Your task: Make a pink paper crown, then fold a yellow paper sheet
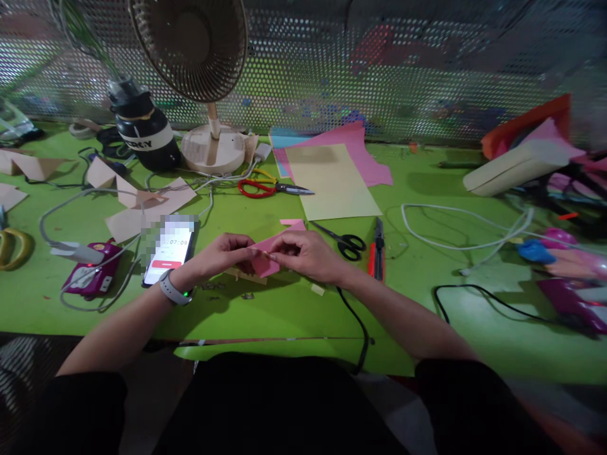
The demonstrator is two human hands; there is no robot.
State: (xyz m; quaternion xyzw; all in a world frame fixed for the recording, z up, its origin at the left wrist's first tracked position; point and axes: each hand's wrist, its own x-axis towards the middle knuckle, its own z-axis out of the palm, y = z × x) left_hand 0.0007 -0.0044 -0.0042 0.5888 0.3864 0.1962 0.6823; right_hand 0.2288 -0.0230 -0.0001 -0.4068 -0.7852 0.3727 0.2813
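Both hands meet over the middle of the green table, pinching a small folded piece of pink paper (268, 264). My left hand (231, 256) is closed on its left side, with thumb and fingertips at the paper's edge. From the right, my right hand (306, 254) grips the same piece, its thumb and index finger almost touching the left thumb. A tiny yellowish bit shows between the fingertips, too small to name. Beneath the hands lies a cream paper strip (246, 276), partly hidden. Just right of my right hand are black-handled scissors (351, 245) and a red utility knife (377, 253).
A lit phone (168, 253) lies by my left wrist. Behind are red-and-yellow-handled scissors (275, 188), a cream sheet (332, 180) over pink paper, a fan (213, 148) and a dark bottle (147, 136). A white cable (455, 243) loops at right; a purple power socket (95, 268) sits left.
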